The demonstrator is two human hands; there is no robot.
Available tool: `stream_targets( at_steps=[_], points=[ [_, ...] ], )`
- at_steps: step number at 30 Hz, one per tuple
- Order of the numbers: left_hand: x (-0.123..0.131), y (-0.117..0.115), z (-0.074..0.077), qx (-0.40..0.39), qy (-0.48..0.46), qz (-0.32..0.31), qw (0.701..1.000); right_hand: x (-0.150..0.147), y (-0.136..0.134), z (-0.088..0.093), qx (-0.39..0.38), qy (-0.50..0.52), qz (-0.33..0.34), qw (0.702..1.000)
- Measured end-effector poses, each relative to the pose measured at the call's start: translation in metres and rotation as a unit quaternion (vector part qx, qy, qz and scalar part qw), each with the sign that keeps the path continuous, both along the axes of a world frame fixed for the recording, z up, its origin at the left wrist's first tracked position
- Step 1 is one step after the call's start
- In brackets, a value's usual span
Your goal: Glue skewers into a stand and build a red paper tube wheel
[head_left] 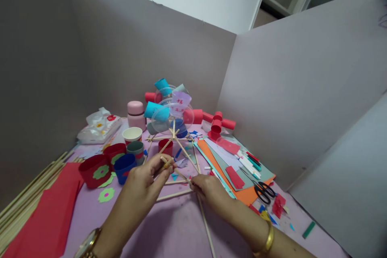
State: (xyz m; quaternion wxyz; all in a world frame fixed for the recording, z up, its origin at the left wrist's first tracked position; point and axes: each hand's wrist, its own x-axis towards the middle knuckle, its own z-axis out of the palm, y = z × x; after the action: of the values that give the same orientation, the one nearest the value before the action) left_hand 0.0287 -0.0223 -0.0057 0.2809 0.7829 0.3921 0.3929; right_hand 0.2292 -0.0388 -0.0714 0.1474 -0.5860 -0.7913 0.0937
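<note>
While my left hand (152,177) pinches a little cluster of stick ends (165,163) between thumb and forefinger, my right hand (208,189), at about four o'clock from it, has its fingers drawn together on a junction of the pale stick frame (187,155). The right fingertips are partly hidden, so I cannot tell how firmly they press. A thin pale strand runs between my two hands; whether it is a stick or a stretched band I cannot tell.

The frame lies on the pink tabletop (169,229) in front of me, rising at twelve o'clock to the wheel (172,124) of clear discs and coloured tubes. I judge the sticks light and stiff, dry enough to grip without slipping, but liable to snap if bent or to twist at a loose crossing. The joints look the best place to hold, right where the sticks meet. The wheel seems flimsier: its tubes would probably crush under a squeeze, so I would support it by the sticks below.

Decorated cups (96,171) stand at nine to ten o'clock from my hands, and black-handled scissors (264,192) lie at three
</note>
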Motion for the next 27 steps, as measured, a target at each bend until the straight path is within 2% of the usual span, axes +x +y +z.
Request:
stream_targets(
  at_steps=[10,27],
  points=[
    [-0.0007,-0.0032,0.0003,0.005,-0.003,0.000,1.000,-0.0004,0.0005,-0.0098,-0.001,-0.011,0.008,1.000],
    [0.0018,-0.0054,0.0028,0.004,-0.021,-0.008,1.000,-0.0021,-0.0029,-0.0086,0.002,-0.029,0.001,1.000]
  ],
)
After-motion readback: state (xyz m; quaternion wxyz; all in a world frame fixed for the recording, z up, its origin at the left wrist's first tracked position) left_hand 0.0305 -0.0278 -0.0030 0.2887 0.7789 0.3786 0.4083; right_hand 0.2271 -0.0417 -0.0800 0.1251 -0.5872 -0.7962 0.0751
